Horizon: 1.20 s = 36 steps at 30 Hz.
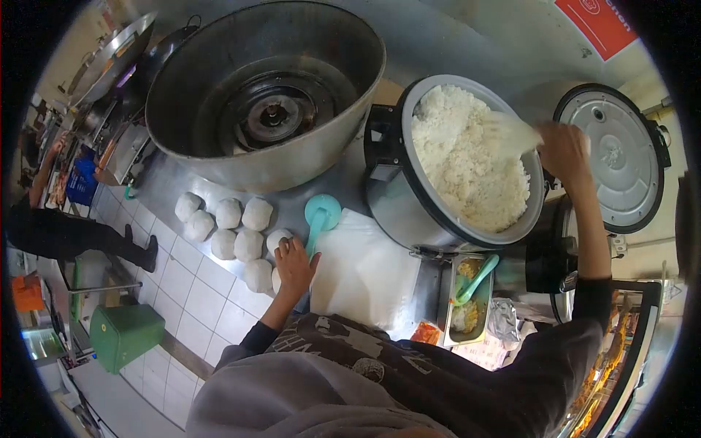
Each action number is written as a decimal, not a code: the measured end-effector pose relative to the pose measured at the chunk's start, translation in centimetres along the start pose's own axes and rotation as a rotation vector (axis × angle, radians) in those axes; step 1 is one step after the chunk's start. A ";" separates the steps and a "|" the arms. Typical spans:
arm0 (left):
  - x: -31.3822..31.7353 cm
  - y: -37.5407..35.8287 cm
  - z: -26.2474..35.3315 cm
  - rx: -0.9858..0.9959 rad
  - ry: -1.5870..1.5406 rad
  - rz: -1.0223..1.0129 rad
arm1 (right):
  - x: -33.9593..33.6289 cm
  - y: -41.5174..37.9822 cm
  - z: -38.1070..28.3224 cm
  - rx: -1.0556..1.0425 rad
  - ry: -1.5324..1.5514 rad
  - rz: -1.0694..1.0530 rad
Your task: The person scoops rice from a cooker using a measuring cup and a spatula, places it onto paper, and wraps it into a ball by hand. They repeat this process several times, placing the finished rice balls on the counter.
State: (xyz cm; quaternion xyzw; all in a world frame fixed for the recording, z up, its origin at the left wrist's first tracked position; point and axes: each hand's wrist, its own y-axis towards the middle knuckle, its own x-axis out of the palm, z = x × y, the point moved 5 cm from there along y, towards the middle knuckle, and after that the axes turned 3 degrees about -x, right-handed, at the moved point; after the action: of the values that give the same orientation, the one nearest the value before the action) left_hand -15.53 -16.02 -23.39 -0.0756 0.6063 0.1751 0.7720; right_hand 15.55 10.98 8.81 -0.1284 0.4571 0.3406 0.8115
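My right hand (562, 155) grips a pale rice paddle (515, 136), whose blade lies blurred over white rice (471, 164). The rice fills a large rice cooker (381, 191), and my hand is above its right rim. On the metal counter, my left hand (294, 269) rests its fingertips at a white wrapped bundle (278, 238), thumb apart. Several similar rounded bundles (248, 245) sit in a cluster to its left. Just beyond that hand lies a turquoise scoop (322, 214), beside a stack of white paper sheets (361, 270).
A big, deep metal pan (321, 157) stands at the back. The cooker's lid (612, 157) hangs open at right. Nearer me is a metal tray (467, 334) with food and a turquoise spoon (478, 279). Another person's leg (109, 244) and a green bin (125, 336) are at left.
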 end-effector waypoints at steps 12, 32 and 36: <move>-0.4 0.5 0.7 -0.166 -0.431 -0.021 | 8.6 1.4 -0.4 0.051 0.159 -0.145; -13.4 17.0 28.4 0.813 0.118 -0.122 | 4.0 -2.3 -4.6 -0.153 -0.227 0.117; -13.3 15.0 30.3 0.770 0.282 -0.437 | 6.7 -1.3 -3.2 -0.072 -0.044 -0.131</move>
State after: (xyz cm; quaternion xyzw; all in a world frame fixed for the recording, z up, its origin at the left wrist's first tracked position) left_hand 3.88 5.48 -1.50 0.0673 0.6961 -0.2415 0.6728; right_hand 16.71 11.27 1.32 -0.1798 0.4173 0.3058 0.8367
